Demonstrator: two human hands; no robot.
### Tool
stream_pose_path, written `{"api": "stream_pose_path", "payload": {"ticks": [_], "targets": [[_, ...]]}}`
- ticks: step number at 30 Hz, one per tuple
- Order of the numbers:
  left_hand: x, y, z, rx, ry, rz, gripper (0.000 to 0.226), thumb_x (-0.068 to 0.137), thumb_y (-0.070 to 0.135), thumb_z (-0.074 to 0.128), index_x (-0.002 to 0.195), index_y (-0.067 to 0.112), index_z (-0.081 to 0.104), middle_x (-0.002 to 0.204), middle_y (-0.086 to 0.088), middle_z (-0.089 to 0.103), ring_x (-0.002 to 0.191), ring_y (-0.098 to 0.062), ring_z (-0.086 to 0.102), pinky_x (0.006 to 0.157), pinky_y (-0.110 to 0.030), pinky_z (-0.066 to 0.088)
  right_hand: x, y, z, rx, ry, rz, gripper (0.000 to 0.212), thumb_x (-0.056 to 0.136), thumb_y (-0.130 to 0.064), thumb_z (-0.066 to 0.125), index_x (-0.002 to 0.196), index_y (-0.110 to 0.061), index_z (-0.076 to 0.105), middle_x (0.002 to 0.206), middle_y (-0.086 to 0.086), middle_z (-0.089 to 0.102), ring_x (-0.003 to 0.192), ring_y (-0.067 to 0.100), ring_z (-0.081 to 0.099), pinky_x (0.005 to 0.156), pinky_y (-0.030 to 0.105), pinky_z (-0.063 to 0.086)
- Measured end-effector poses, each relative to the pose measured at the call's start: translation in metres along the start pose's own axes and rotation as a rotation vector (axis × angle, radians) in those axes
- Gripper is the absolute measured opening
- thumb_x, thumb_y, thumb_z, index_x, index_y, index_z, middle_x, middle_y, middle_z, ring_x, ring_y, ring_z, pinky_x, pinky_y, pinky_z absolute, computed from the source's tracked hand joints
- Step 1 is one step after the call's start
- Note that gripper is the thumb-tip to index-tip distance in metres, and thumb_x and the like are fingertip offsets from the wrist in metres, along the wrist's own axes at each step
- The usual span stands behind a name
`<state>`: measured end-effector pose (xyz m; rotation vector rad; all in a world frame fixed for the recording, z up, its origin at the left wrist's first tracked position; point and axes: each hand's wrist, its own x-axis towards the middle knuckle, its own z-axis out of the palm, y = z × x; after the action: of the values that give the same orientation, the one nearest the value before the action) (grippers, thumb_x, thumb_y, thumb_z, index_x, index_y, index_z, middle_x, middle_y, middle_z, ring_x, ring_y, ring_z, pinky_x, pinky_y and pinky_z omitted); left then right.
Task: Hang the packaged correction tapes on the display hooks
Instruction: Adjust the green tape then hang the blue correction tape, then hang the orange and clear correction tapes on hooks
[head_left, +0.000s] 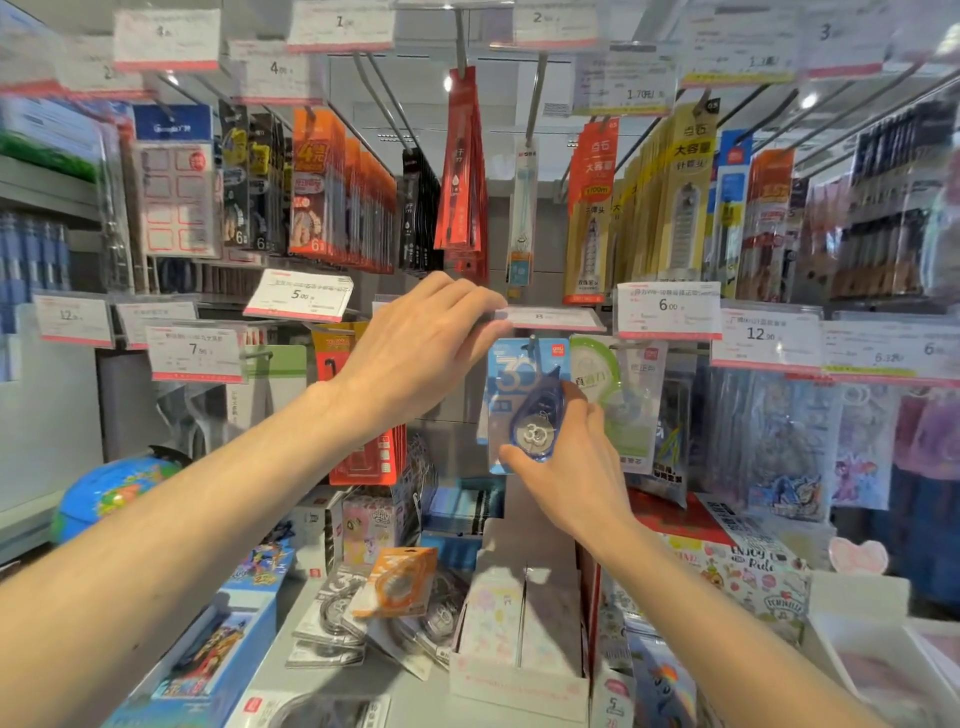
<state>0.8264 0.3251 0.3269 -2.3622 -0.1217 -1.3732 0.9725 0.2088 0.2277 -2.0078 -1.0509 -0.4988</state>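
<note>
Down on the counter (363, 680) nearest you, more packaged correction tapes wait in a loose heap, an orange one (399, 582) lying on top of grey ones (332, 618). Further up, your right hand (566, 467) pinches the blue correction tape pack (524, 405) by its lower part, thumb under the bottom edge and fingers curled behind the blister. The pack hangs upright just below the price tag (550, 318), its top hole at the display hook (532, 345); whether it is threaded on, you cannot tell. Your left hand (421, 348) reaches to that tag, fingers fairly straight, tips touching its left edge as if tilting it up. Judge the pack light, its card stiff but bendable, the clear blister slippery. Hold it low by the card edges and steer the hole; don't squeeze the bubble. Beyond hang green correction tapes (608, 395).
</note>
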Motion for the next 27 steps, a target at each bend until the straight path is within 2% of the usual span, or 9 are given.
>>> {"api": "stream_pose_path", "payload": {"ticks": [4,8,11,14,16,18,20,24,27], "targets": [[-0.001,0.0,0.001,-0.005,-0.008,-0.003,0.042,0.104,0.046,0.038,0.121,0.017,0.061,0.112,0.005,0.068,0.103,-0.02,0.057,0.072,-0.036,0.052,0.01,0.002,0.007,-0.036,-0.049,0.041,0.084,0.084,-0.05,0.069,0.146,-0.015,0.024,0.137,0.012,0.043,0.11,0.035,0.06,0.085,0.044,0.054],[-0.001,-0.001,0.001,0.011,-0.011,0.018,0.041,0.104,0.045,0.04,0.123,0.016,0.061,0.116,0.004,0.068,0.106,-0.02,0.058,0.075,-0.035,0.052,0.017,0.005,0.009,-0.007,-0.084,0.036,0.094,0.084,-0.048,0.07,0.151,-0.029,0.007,0.139,0.012,0.041,0.094,0.034,0.067,0.074,0.042,0.058],[-0.003,-0.001,0.003,0.01,-0.002,0.03,0.041,0.104,0.046,0.039,0.122,0.016,0.06,0.117,0.003,0.067,0.104,-0.021,0.059,0.072,-0.034,0.052,0.015,0.01,0.011,-0.005,-0.099,0.062,0.088,0.082,-0.056,0.069,0.148,-0.021,0.023,0.138,0.011,0.042,0.103,0.032,0.064,0.077,0.039,0.055],[-0.008,0.001,0.005,0.001,0.001,0.038,0.04,0.104,0.045,0.038,0.119,0.016,0.06,0.118,0.002,0.065,0.101,-0.022,0.058,0.073,-0.04,0.053,0.007,0.014,0.009,-0.018,-0.114,0.062,0.079,0.082,-0.063,0.067,0.134,-0.008,0.042,0.136,0.011,0.044,0.113,0.03,0.056,0.083,0.037,0.05],[-0.014,0.004,0.006,-0.019,0.006,0.035,0.036,0.104,0.04,0.045,0.122,0.013,0.061,0.122,-0.001,0.064,0.104,-0.023,0.06,0.076,-0.041,0.055,-0.002,0.016,0.005,0.017,-0.1,0.047,0.081,0.084,-0.058,0.067,0.138,-0.007,0.036,0.136,0.011,0.044,0.119,0.031,0.053,0.085,0.037,0.046],[-0.027,0.007,0.007,-0.051,0.016,0.021,0.033,0.103,0.035,0.051,0.125,0.012,0.06,0.126,-0.002,0.062,0.11,-0.022,0.061,0.076,-0.04,0.057,-0.011,0.019,0.001,0.061,-0.109,0.039,0.093,0.085,-0.055,0.068,0.151,-0.01,0.019,0.148,0.01,0.038,0.127,0.031,0.05,0.096,0.04,0.045],[-0.046,0.008,0.008,-0.093,0.027,-0.005,0.031,0.102,0.032,0.054,0.126,0.012,0.06,0.126,-0.002,0.061,0.113,-0.02,0.06,0.076,-0.038,0.058,-0.02,0.022,0.001,0.081,-0.146,0.056,0.094,0.086,-0.054,0.067,0.154,-0.018,0.014,0.151,0.007,0.036,0.123,0.03,0.055,0.098,0.043,0.047],[-0.103,0.009,0.018,-0.186,-0.006,-0.16,0.024,0.099,0.026,0.059,0.12,0.015,0.061,0.114,0.002,0.062,0.103,-0.018,0.061,0.08,-0.039,0.055,-0.037,0.023,0.011,0.004,-0.245,0.085,0.065,0.087,-0.05,0.065,0.141,-0.023,0.042,0.128,0.002,0.055,0.107,0.024,0.06,0.088,0.035,0.047],[-0.15,0.007,0.038,-0.254,-0.178,-0.414,0.022,0.097,0.027,0.061,0.118,0.023,0.06,0.1,0.009,0.064,0.085,-0.012,0.06,0.077,-0.036,0.051,-0.042,0.015,0.034,-0.062,-0.422,0.086,0.038,0.09,-0.045,0.062,0.121,-0.023,0.058,0.114,0.0,0.063,0.107,0.023,0.061,0.085,0.033,0.044]]}}
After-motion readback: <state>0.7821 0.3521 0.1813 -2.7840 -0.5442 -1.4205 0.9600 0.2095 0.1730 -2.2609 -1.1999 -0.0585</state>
